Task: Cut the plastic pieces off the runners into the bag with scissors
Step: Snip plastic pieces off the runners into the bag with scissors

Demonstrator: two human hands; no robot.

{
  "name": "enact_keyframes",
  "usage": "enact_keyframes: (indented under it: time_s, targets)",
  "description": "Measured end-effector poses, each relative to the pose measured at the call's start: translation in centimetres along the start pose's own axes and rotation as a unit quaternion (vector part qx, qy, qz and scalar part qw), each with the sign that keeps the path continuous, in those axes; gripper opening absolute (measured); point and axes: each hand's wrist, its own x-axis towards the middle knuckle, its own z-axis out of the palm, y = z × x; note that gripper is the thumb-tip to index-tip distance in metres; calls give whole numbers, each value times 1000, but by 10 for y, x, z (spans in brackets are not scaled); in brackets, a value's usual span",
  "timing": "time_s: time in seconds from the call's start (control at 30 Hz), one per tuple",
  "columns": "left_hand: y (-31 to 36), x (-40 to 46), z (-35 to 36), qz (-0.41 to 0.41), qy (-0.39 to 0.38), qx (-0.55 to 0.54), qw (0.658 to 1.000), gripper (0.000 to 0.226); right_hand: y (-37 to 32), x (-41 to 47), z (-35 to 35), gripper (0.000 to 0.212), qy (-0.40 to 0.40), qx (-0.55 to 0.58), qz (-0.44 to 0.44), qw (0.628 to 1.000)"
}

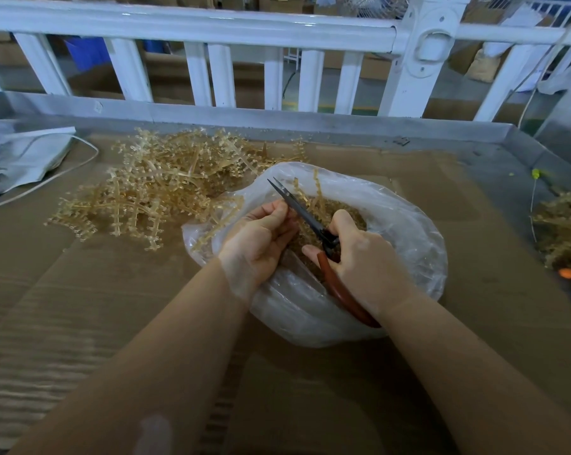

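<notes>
1. Your left hand (261, 239) is curled over the near-left rim of the clear plastic bag (405, 224), its fingers (274, 208) pinched shut on a runner (310, 200) that stands up out of the bag's mouth.
2. Your right hand (363, 261) is wrapped around the red handles of the scissors (305, 215); the dark blades look nearly closed and point up and away to the left, touching the runner just beside your left fingertips.
3. The bag sits around the middle of the surface (80, 307), open at the top, with a layer of cut amber pieces (350, 213) inside it.
4. A heap of uncut runners (152, 188) lies just left of and behind the bag, reaching toward the far edge; one strand drapes against the bag's left rim.
5. A second, smaller heap (563, 224) lies at the right edge, well apart from the bag.
6. The near half of the surface is bare brown cardboard, crossed only by your forearms.
7. A raised grey metal lip (277, 121) runs along the far and right edges; behind it stands a white railing (212, 31).
8. At the far-left corner lie pale folded bags (18, 159) and a white cord (64, 172).
9. No writing can be read anywhere.
</notes>
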Motion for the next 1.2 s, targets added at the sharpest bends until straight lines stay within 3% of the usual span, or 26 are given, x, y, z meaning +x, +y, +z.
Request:
enact_keyframes:
  time_s: [0.1, 0.37, 0.6, 0.8, 0.9, 1.0, 1.2]
  targets:
    - [0, 0, -1, 3, -2, 2, 1000, 41, 1, -2, 2, 35, 15, -7, -8, 1000]
    - [0, 0, -2, 4, -16, 31, 999, 29, -1, -3, 5, 37, 33, -11, -6, 999]
    - [1, -2, -2, 6, -14, 29, 999, 32, -1, -3, 3, 35, 27, 1, -4, 1000]
    - [0, -2, 2, 5, 23, -1, 1000, 7, -2, -4, 3, 36, 25, -13, -9, 1000]
    - [0, -1, 3, 6, 36, -8, 999, 7, -2, -5, 2, 35, 23, -11, -5, 1000]
    - [-1, -1, 1, 20, 19, -5, 1000, 21, -2, -5, 2, 35, 21, -3, -3, 1000]
    - [-2, -2, -2, 21, -12, 17, 1000, 20, -3, -3, 1, 37, 17, -3, -2, 1000]
